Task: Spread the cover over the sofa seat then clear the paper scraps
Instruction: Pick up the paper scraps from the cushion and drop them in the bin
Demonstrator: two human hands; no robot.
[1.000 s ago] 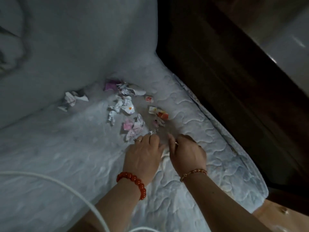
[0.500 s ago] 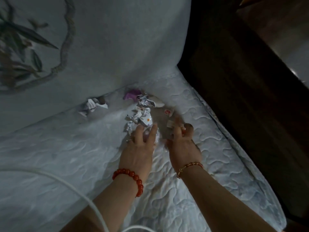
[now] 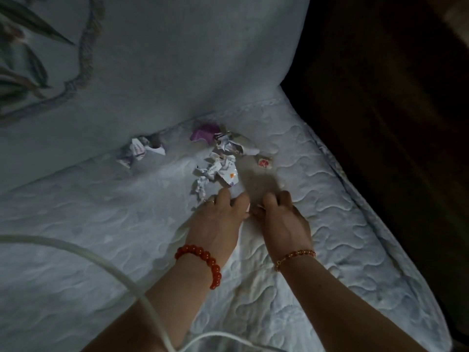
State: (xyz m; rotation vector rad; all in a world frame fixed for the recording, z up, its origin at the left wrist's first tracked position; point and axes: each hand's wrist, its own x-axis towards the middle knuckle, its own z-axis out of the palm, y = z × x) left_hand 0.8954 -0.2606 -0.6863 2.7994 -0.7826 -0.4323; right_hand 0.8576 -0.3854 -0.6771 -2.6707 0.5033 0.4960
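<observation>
- Curled fingers (image 3: 228,199) of the left hand (image 3: 215,224) and right hand (image 3: 284,222), knuckles up, tips tucked under and pressed to the quilted cover (image 3: 330,224); perhaps pinching a small scrap between the two hands, though dim light and the backs of the hands hide it, so clamped or empty cannot be told.
- A thin ring (image 3: 210,201) on one left finger; hands touching or nearly so at the inner edges.
- Just beyond the fingertips, the main heap of paper scraps (image 3: 218,171): crumpled white pieces with print, lying on the cover.
- Farther back, a purple scrap (image 3: 204,132) against the backrest (image 3: 177,72), a small red-and-white scrap (image 3: 264,162) to the right, and a separate white crumple (image 3: 138,151) off to the left at the seat crease.
- Red bead bracelet (image 3: 203,260) on the left wrist, finer gold-toned bracelet (image 3: 295,256) on the right.
- Cover already spread flat over the seat, reaching the right edge; scraps not yet cleared.
- White cable (image 3: 101,262) looping across the near left.
- Risks: sweeping inward could bunch the cover and undo the spreading; small pieces could slip into the crease at the backrest; the outlying left crumple easily missed; a forearm catching the cable could drag it through the pile.
</observation>
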